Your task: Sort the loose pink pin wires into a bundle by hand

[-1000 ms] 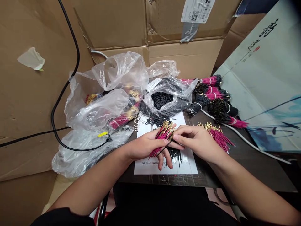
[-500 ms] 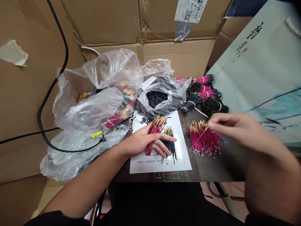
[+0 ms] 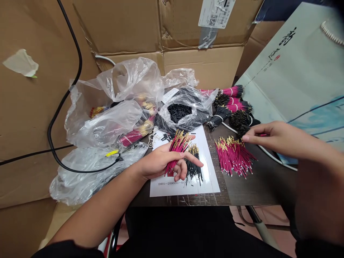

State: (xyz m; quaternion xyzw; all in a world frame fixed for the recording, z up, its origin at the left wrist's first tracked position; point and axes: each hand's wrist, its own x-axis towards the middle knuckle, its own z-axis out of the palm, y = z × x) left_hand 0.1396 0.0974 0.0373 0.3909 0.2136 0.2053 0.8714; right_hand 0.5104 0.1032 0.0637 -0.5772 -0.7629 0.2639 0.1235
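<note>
My left hand (image 3: 163, 159) holds a bunch of red wires with gold tips (image 3: 178, 145) under its thumb, over a printed white sheet (image 3: 211, 179). Black wires with gold tips (image 3: 195, 165) lie on the sheet beside my fingers. Thumb and forefinger of my right hand (image 3: 264, 136) are pinched together at the upper right edge of a pile of red wires (image 3: 233, 157) on the dark table (image 3: 244, 191). A bit of red shows by the right fingers; whether they grip a wire is too small to tell.
An open plastic bag of small black tubes (image 3: 180, 113) stands behind the sheet. Tied wire bundles (image 3: 232, 105) lie at the back right, near a pale paper bag (image 3: 303, 75). Clear plastic bags (image 3: 107, 122) and a black cable (image 3: 51, 132) are at the left.
My right hand has moved slightly right and up, at the pile's edge. The lower fingers of my left hand have curled in, with the red wires still held.
</note>
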